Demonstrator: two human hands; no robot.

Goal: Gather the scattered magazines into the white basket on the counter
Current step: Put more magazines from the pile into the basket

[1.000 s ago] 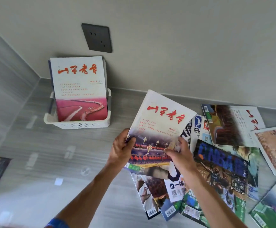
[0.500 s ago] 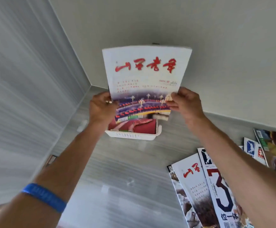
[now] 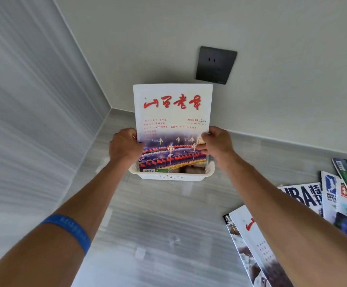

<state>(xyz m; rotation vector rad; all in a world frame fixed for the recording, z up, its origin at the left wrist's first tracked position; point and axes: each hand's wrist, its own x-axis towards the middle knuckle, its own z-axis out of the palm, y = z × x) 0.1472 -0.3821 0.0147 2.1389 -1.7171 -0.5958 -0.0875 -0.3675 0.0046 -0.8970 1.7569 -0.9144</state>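
A white magazine with red calligraphy and a night street photo [image 3: 172, 125] stands upright with its lower edge inside the white basket [image 3: 171, 176] at the back of the grey counter. My left hand [image 3: 125, 147] grips its left edge and my right hand [image 3: 217, 142] grips its right edge. The magazine hides whatever else stands in the basket. Several scattered magazines [image 3: 313, 199] lie on the counter at the right.
A dark wall socket [image 3: 216, 65] sits on the back wall above the basket. A grey side wall [image 3: 33, 121] closes the left. A white magazine with a red title [image 3: 257, 245] lies near my right forearm.
Both hands carried the magazine from the scattered pile on the right to the basket and lowered it until its bottom edge went inside. The view shifted left with it.
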